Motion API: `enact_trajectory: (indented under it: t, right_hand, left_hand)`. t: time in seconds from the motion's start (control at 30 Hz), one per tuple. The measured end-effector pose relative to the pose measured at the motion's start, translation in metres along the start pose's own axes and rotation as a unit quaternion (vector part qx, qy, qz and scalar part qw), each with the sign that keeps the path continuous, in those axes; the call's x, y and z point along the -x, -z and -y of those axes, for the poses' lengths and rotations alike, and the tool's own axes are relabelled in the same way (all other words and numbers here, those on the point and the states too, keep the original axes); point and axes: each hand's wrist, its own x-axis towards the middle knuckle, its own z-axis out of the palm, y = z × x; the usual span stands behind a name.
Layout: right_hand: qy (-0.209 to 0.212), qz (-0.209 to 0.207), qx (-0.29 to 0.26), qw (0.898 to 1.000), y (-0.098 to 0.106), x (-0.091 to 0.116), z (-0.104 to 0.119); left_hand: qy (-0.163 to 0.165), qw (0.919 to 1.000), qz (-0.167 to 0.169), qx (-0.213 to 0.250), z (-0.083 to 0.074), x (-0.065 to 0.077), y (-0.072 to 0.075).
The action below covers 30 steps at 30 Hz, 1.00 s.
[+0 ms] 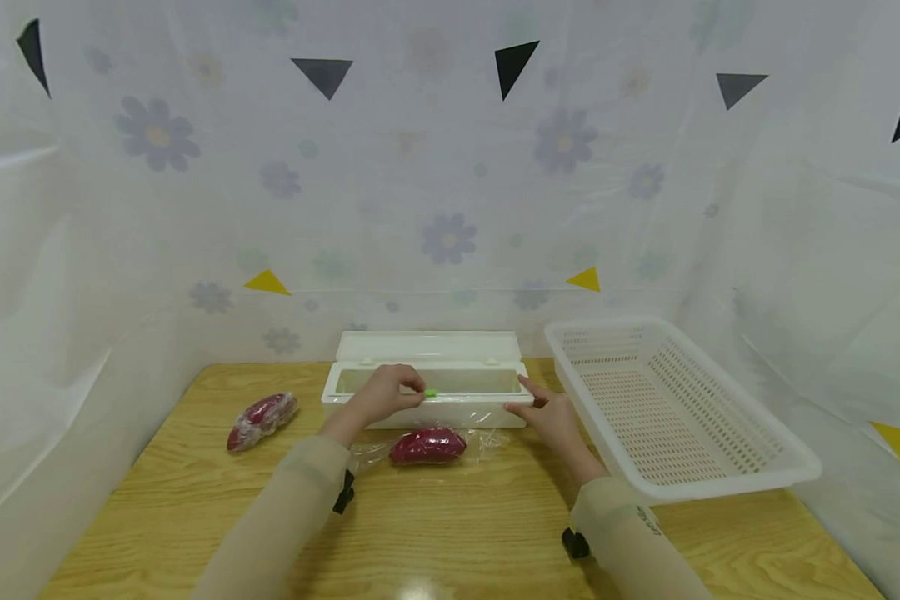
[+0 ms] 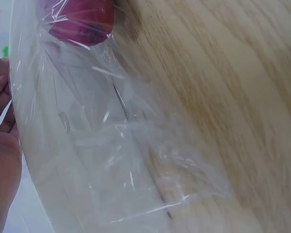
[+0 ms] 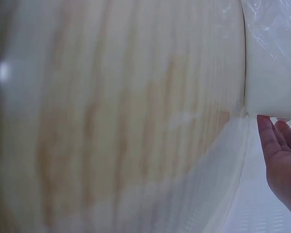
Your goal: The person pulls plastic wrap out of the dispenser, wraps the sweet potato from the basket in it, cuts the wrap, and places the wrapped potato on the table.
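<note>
A white cling wrap box (image 1: 427, 412) stands at the back of the table with its lid (image 1: 429, 345) raised. At its front rim, my left hand (image 1: 382, 396) pinches the small green slide cutter (image 1: 431, 392), fingers bent. My right hand (image 1: 555, 417) grips the box's right end, thumb toward the front. Clear film (image 2: 97, 145) hangs over the box front and runs onto the table. On that film lies a purple-red, oblong vegetable like a sweet potato (image 1: 427, 446), between my forearms. Another such sweet potato (image 1: 262, 419), wrapped in film, lies to the left.
A white perforated plastic basket (image 1: 727, 483) stands at the right, close beside my right hand. The wooden table (image 1: 435, 533) ends at a flowered white curtain (image 1: 450, 183) behind the box. Pale curtain also hangs along both sides.
</note>
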Motion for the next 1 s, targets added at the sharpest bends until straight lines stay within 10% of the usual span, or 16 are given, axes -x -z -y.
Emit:
enact_trajectory:
  t: [1.0]
  right_hand:
    - [0.001,-0.007,-0.012,1.0,-0.002,-0.001,-0.003]
  left_hand:
    - [-0.004,0.9998,-0.021,0.0,0.014,0.017,0.011]
